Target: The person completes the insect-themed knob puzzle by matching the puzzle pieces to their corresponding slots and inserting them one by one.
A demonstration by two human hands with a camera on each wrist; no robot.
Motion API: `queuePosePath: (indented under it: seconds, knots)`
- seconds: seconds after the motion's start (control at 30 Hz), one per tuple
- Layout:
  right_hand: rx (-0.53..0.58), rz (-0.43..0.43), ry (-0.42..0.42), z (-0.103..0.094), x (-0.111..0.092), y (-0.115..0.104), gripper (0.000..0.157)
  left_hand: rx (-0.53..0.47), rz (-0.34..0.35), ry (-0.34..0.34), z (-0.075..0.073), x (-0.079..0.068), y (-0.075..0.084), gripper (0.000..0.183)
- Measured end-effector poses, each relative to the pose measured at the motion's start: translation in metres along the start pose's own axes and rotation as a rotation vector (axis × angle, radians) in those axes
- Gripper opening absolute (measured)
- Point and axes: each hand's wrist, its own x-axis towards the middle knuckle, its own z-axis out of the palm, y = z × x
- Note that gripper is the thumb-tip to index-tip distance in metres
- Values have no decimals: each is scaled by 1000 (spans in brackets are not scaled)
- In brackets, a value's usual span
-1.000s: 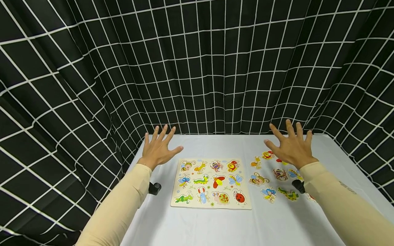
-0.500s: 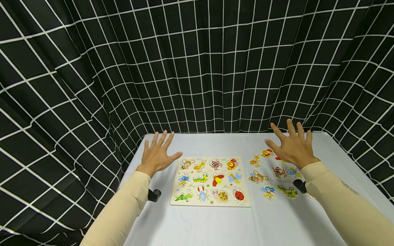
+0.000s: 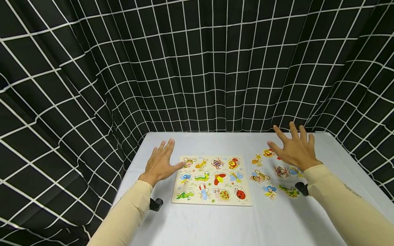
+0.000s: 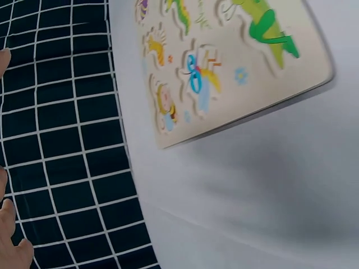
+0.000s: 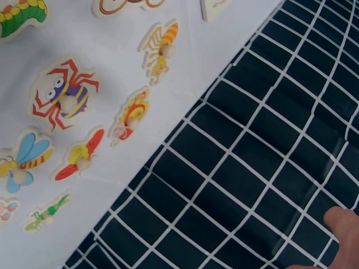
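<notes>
My left hand (image 3: 160,165), fingers straight and thumb out, hovers by the top left corner of a wooden insect puzzle board (image 3: 212,204). In the left wrist view only some fingertips (image 4: 14,252) show at the left edge. My right hand (image 3: 294,150) hovers with spread fingers over loose knobbed puzzle pieces, holding nothing. Among these are a spider piece (image 3: 281,172), a bee piece (image 3: 259,177), a caterpillar piece (image 3: 288,191) and a blue-winged insect piece (image 3: 269,191). The right wrist view also shows a red-winged beetle piece (image 5: 90,150) and a green grasshopper piece (image 5: 42,216).
A white cloth covers the table (image 3: 191,225). Black curtain (image 3: 197,85) with a white grid stands behind and at both sides, close to the table's edges. Black wrist mounts (image 3: 156,204) stick out from both sleeves.
My left hand has come down and slightly right, its fingers closer together and its thumb now over the board's corner. My right hand has shifted slightly right. Board and pieces lie as before.
</notes>
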Motion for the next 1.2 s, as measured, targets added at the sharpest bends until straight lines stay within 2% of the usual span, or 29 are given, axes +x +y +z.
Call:
queuePosePath:
  seconds: [0.2, 0.63, 0.9, 1.2]
  knots:
    - [3, -2, -5, 5, -2, 1, 78, -73, -12, -26, 12, -12, 0, 98]
    - [7, 10, -41, 10, -11, 6, 79, -332, -58, -76, 39, -35, -7, 96]
    - [19, 2, -47, 14, -11, 4, 77, -323, -50, -147, 59, -53, -12, 93]
    - [21, 16, -73, 21, -14, 0, 78, -323, -76, -204, 72, -69, -16, 92]
